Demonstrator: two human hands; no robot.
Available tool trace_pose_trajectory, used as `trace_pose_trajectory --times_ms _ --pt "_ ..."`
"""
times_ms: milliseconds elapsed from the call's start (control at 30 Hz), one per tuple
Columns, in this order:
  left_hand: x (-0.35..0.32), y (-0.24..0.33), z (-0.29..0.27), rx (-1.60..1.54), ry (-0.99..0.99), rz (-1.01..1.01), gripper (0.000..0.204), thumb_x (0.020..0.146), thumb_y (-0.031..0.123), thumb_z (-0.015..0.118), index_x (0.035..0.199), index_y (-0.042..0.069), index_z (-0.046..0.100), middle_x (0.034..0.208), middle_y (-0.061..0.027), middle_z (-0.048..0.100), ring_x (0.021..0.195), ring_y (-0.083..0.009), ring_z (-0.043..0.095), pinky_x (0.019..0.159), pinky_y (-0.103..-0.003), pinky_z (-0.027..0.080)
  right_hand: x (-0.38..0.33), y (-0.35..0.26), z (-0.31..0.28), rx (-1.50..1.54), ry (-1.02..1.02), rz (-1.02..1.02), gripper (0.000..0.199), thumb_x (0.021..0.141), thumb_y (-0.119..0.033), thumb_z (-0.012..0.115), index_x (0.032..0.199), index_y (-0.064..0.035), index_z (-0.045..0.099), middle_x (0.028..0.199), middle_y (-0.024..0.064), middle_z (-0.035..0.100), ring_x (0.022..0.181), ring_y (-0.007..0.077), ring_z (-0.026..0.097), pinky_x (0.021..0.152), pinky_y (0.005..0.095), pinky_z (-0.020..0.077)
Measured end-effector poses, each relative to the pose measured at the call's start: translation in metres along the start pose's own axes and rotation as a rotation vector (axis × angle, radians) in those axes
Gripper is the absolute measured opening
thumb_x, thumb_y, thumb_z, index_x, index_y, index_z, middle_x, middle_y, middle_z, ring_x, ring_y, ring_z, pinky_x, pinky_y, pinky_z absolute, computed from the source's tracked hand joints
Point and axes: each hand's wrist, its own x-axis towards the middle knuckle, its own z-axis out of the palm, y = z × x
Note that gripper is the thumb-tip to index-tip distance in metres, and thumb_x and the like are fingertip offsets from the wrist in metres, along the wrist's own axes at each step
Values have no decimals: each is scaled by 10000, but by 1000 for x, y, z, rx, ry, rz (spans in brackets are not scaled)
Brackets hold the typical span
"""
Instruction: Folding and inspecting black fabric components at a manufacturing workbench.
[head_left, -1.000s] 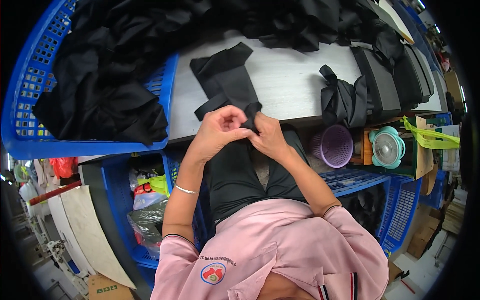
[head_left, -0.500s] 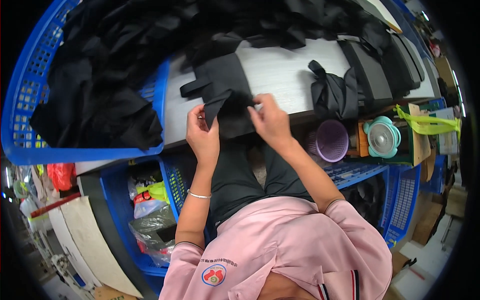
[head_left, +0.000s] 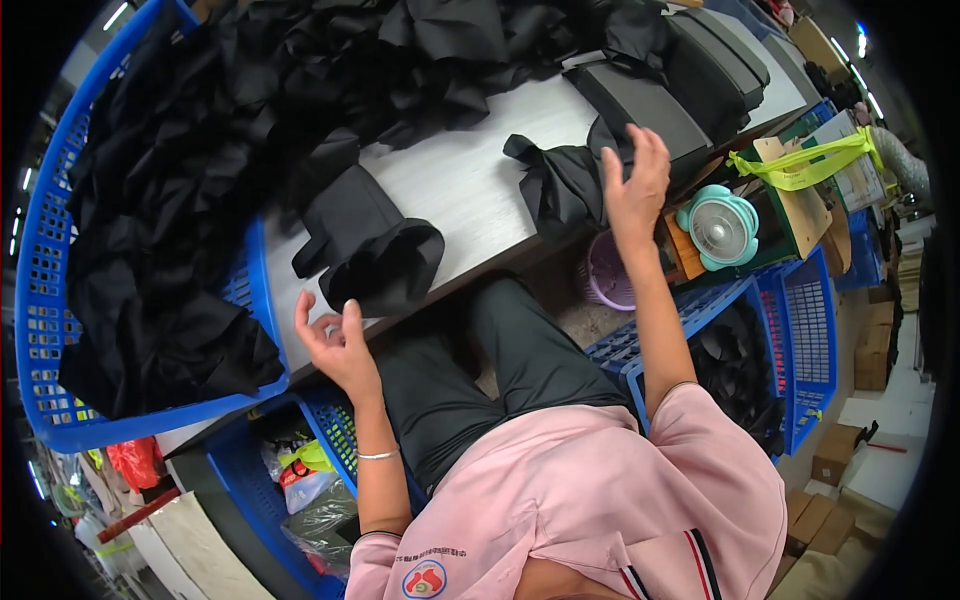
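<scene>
Parted since the earlier frame, both hands now empty: left hand (head_left: 335, 345) low at centre-left, fingers loosely spread, just below the folded black fabric piece (head_left: 375, 250) lying on the grey table (head_left: 470, 190); right hand (head_left: 635, 185) raised upper right, fingers splayed, beside a crumpled black piece (head_left: 560, 185).

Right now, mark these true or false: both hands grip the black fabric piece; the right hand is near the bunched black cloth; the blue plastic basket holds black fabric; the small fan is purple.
1. Both hands grip the folded black fabric piece at the edge of the grey table. False: the left hand is open just below it, and the right hand is away from it.
2. The right hand is near the bunched black cloth. True.
3. The blue plastic basket holds black fabric. True.
4. The small fan is purple. False: it is teal.
</scene>
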Motion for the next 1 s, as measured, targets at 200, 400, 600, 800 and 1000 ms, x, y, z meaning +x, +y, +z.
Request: trace_pose_trajectory --times_ms 200,400,600,800,1000 --pt "-33 8 11 -38 110 -43 471 937 92 627 1360 -20 456 1234 -93 559 804 -109 520 638 -221 453 -59 -4 59 -110 -361 113 697 923 -523 592 1363 11 510 1459 326 387 1361 492 353 1092 627 259" --pt "-47 18 19 -34 81 -47 459 946 83 609 1371 3 454 947 -63 597 761 -90 520 647 -214 454 -42 -33 122 -79 -435 117 711 962 -559 502 1396 4 491 1523 314 326 1433 485 265 1130 674 136" --pt "-51 17 2 23 125 -33 428 953 60 597 1358 -4 474 991 -74 608 760 -86 522 639 -213 459 28 0 88 117 -53 -59 433 864 -292 715 1175 -24 579 1285 184 525 1167 367 525 1000 528 380" --pt "-67 10 -2 31 74 -95 429 952 64 605 1352 -22 476 1295 -102 566 833 -91 564 640 -213 477 29 127 59 -324 -169 145 388 844 -339 733 1143 -101 670 1142 104 618 1082 313 572 929 466 444" --pt "-80 25 17 -84 28 -95 442 935 64 647 1337 -23 483 1279 -100 567 854 -90 568 643 -198 478 22 99 51 -188 -206 -6 193 834 -249 748 933 -87 711 968 75 640 951 297 607 819 417 498"
